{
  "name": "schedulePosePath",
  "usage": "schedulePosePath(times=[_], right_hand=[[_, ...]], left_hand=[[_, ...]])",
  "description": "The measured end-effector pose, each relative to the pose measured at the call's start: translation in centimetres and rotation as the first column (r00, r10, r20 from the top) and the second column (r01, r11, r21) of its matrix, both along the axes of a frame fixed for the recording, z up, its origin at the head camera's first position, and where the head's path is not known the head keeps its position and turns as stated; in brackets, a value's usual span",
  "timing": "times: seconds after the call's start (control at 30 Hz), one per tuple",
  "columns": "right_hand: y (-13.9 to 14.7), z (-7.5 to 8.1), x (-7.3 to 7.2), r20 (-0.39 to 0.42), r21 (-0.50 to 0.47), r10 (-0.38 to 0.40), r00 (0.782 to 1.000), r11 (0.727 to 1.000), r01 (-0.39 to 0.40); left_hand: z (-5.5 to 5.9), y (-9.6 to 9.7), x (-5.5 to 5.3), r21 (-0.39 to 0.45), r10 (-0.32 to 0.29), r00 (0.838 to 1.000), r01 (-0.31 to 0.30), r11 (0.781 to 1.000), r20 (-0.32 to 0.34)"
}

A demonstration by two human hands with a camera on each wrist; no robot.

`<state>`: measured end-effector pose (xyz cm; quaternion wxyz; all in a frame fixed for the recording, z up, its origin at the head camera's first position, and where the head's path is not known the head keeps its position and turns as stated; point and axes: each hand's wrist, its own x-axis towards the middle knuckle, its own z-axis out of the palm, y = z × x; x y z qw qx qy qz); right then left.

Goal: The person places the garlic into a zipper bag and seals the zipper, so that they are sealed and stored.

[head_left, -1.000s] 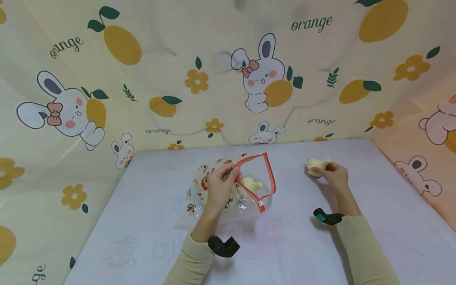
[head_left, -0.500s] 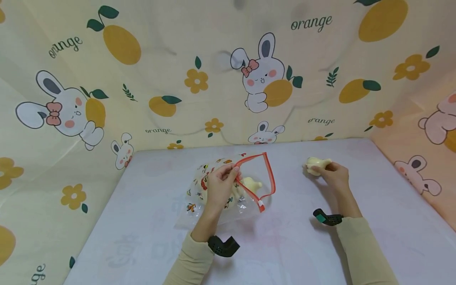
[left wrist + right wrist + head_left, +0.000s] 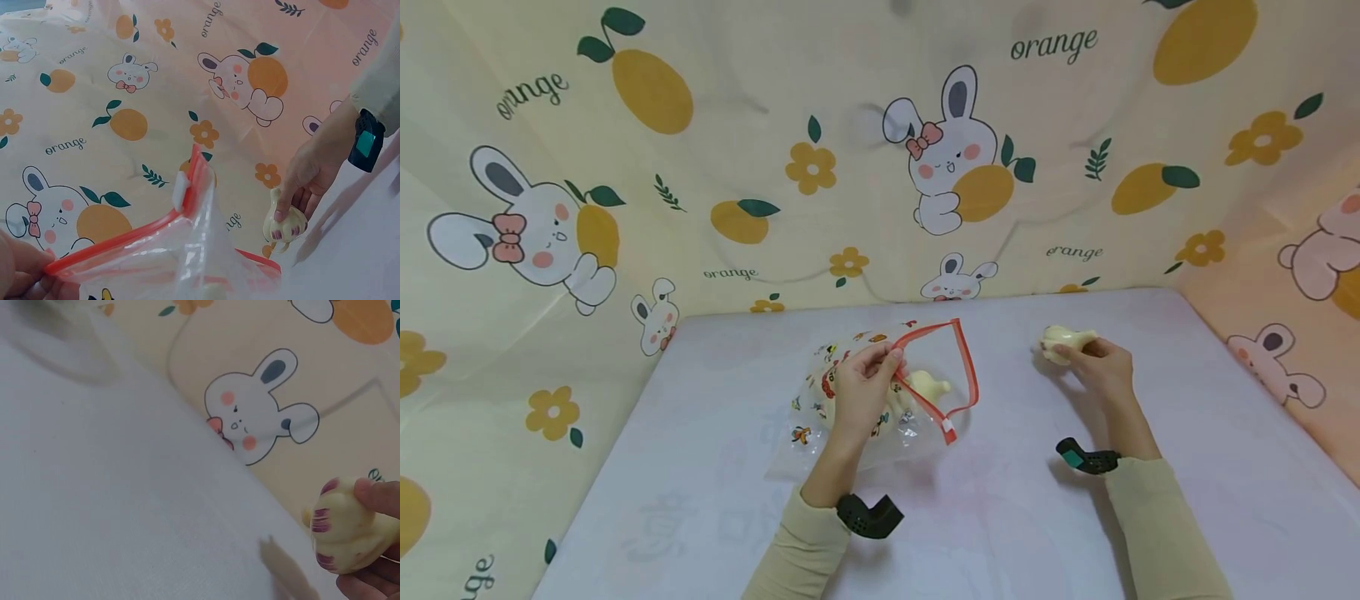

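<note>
My left hand pinches the red zip edge of a clear, cartoon-printed zip bag, whose mouth stands apart. A white slider sits on the red zip in the left wrist view. Inside the bag lies a pale garlic bulb; more pale shapes behind the print are partly hidden by my hand. Off to the right, my right hand holds another garlic bulb by its neck, above the table. Purple streaks mark that garlic's base in the right wrist view.
A white-covered table spreads beneath both hands. Behind it and along the sides hangs a cream cloth printed with rabbits and oranges. Black cameras are strapped to the left wrist and the right wrist.
The right hand has raised its garlic bulb slightly, with the bulb's shadow now farther from it. The left hand keeps its grip on the bag edge.
</note>
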<state>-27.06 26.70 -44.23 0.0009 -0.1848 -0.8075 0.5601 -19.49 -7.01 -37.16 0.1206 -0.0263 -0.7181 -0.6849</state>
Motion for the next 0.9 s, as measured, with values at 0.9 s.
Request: schedulePosePath(times=[0.9], right_hand=[[-0.7, 1.2, 0.5, -0.147, -0.025, 0.014, 0.989, 1.0, -0.018]], left_hand=[[0.1, 0.0, 0.1, -0.003, -0.011, 1.0, 0.011, 1.0, 0.006]])
